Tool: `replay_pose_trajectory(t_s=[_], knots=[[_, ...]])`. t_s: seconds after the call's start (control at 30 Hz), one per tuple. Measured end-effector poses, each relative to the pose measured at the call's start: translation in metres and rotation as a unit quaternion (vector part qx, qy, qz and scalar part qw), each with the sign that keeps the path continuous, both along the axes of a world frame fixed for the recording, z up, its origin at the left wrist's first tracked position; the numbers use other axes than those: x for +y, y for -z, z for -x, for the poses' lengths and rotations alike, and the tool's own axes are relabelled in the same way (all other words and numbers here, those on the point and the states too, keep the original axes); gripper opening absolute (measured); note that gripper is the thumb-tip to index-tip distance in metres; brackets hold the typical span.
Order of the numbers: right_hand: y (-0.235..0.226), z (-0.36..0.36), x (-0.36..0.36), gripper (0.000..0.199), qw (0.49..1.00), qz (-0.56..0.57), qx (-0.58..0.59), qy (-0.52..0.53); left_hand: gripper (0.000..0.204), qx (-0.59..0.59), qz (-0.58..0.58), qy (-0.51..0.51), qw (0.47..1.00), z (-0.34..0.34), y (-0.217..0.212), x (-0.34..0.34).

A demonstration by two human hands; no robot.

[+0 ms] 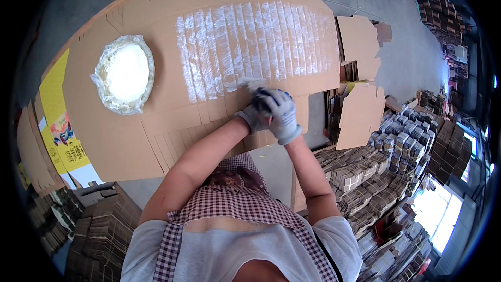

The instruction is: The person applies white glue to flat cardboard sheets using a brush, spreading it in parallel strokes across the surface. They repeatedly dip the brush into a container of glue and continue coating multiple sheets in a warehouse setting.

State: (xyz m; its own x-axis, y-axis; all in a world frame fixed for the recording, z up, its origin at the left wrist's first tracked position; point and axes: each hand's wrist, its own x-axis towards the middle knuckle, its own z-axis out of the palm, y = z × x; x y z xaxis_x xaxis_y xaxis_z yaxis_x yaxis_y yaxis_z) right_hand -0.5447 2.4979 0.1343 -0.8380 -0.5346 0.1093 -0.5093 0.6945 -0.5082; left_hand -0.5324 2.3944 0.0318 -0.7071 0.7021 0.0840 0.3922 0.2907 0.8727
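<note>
My hands, in grey-white work gloves with dark blue patches, are pressed together at the near edge of a large brown cardboard sheet (172, 107). Pale bristles of a brush (252, 82) stick out ahead of them, touching the board. My right hand (283, 115) is closed around the brush's handle. Close against it, my left hand (253, 117) also seems wrapped on the handle, its fingers partly covered by the right. White paste (250, 36) lies streaked in bands over the far middle of the sheet. At the left, a plastic-lined round bowl (98, 81) holds white paste.
A yellow printed cardboard piece (58, 120) lies along the left edge. Loose cardboard pieces (360, 47) are piled beyond the right edge. Tied stacks of flattened cardboard (360, 167) fill the lower right, and more stacks (102, 235) stand at lower left.
</note>
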Motion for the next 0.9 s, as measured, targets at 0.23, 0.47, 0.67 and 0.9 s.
replay_pose_trajectory(t_s=[0.23, 0.47, 0.67, 0.9], knots=[[-0.014, -0.008, -0.019, 0.05, 0.996, 0.042, -0.015, -0.072, 0.047, 0.079, 0.605, -0.138, 0.78, -0.041, 0.058, 0.067], [0.001, 0.021, 0.048, 0.041, 0.991, -0.049, 0.014, 0.124, 0.029, 0.173, 0.145, 0.043, 0.973, 0.011, -0.013, 0.013], [-0.001, 0.01, 0.049, 0.042, 0.997, -0.038, 0.008, 0.068, 0.027, 0.164, 0.121, 0.021, 0.979, 0.015, -0.016, 0.013], [-0.003, 0.025, 0.076, 0.044, 0.987, -0.006, 0.047, 0.153, 0.034, 0.187, 0.148, -0.017, 0.971, 0.005, -0.005, 0.015]])
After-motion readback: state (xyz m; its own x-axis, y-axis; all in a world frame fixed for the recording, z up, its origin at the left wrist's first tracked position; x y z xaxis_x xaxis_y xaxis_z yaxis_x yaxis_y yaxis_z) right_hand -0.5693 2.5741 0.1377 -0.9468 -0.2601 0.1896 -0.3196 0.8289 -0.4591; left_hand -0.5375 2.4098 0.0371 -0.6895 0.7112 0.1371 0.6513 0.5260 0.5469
